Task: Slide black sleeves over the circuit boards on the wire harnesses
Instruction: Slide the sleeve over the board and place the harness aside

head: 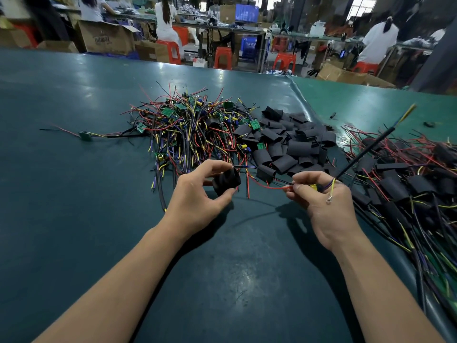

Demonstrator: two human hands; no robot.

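Observation:
My left hand [197, 194] pinches a black sleeve [226, 181] between thumb and fingers, its open end facing right. My right hand [324, 201] grips a wire harness [329, 185]; its board is mostly hidden in my fingers, with a yellow part showing. Red wires [269, 186] run from that hand toward the sleeve, and a black cable [371, 147] sticks up to the right. The sleeve and the harness are apart.
A tangle of unsleeved harnesses with green boards [193, 127] lies behind my hands. A heap of loose black sleeves [291, 142] sits right of it. Sleeved harnesses [408, 179] pile at the right. One stray harness [85, 136] lies left. The green mat [74, 194] covers the table.

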